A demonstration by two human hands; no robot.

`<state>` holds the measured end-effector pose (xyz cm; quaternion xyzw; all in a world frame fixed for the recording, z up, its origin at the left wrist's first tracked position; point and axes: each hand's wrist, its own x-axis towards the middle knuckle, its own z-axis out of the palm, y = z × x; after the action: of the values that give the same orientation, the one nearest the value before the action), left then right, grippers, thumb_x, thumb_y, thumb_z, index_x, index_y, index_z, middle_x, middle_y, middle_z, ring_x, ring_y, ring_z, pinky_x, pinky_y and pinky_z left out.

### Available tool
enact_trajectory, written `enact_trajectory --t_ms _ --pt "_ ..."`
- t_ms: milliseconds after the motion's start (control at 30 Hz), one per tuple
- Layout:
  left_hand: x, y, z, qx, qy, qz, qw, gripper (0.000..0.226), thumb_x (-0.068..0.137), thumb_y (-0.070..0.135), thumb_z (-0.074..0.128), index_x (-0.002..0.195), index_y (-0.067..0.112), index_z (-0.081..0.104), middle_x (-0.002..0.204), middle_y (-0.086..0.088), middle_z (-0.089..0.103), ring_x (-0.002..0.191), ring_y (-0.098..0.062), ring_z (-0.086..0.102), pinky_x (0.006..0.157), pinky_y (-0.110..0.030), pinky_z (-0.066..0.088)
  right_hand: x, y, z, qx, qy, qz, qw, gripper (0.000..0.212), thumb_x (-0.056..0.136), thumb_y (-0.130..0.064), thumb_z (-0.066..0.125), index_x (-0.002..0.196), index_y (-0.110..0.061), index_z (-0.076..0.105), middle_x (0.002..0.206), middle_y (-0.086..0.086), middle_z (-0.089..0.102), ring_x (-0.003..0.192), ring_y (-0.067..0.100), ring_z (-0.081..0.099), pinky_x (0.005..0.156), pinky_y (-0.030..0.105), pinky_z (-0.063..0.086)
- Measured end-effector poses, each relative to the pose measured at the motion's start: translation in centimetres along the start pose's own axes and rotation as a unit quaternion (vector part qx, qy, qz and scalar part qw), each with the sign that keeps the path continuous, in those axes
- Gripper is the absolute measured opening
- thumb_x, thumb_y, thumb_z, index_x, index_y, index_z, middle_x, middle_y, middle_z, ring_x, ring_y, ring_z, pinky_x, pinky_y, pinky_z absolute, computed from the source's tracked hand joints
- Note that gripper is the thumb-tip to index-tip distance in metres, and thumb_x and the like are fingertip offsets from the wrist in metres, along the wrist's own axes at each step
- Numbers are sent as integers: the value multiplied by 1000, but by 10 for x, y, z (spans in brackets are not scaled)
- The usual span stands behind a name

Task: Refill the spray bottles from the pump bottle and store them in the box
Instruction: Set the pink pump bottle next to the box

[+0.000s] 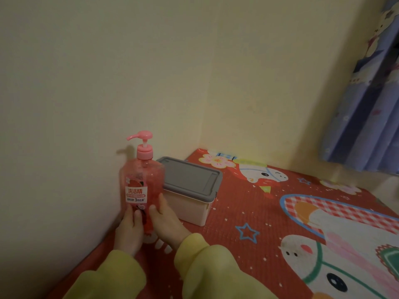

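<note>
The pump bottle (141, 182) stands upright between both hands, close to the wall (86, 83). The left hand (129, 230) wraps its fingers round the lower left side, just below the label. The right hand (167, 221) grips the lower right side, thumb across the front. Whether the base touches the red cartoon-print cloth (248, 208) cannot be told, as the hands hide it. The box (190, 209) (grey lid (190, 178) on) sits just behind and to the right of the bottle.

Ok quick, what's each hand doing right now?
Left hand: holding the pump bottle near its bottom.
Right hand: holding the same bottle, on its other side.
</note>
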<state>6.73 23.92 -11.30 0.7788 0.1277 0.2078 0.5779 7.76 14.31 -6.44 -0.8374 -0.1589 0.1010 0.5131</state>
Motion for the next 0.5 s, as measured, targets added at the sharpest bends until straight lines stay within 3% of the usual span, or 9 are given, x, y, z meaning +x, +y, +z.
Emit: enact_trajectory --t_ms 133,267,333,500 --pt "5 -1 -2 8 3 5 1000 73 75 39 26 135 0 40 136 -26 45 124 -39 44 105 -42 33 0 -5 3 1 -9 4 1000 55 100 -27 30 150 -18 9 147 14 38 128 30 44 98 41 42" --pt "10 -7 -4 8 4 6 1000 71 75 38 25 133 1 41 133 -26 49 121 -39 47 102 -43 35 -3 -8 2 -3 -17 9 1000 51 101 -24 29 149 -14 14 145 16 39 126 34 46 101 40 39" --pt "12 -8 -4 11 0 10 1000 70 75 38 25 133 2 41 133 -25 49 121 -39 47 102 -43 35 -1 -7 7 1 -13 2 1000 49 100 -24 30 146 -14 20 140 18 45 118 37 52 95 40 45" --pt "15 -14 -4 7 3 15 1000 70 76 38 26 134 2 41 135 -24 48 124 -37 45 106 -43 33 6 -4 11 -5 -22 10 1000 55 99 -26 31 149 -17 12 141 16 44 116 36 54 92 37 45"
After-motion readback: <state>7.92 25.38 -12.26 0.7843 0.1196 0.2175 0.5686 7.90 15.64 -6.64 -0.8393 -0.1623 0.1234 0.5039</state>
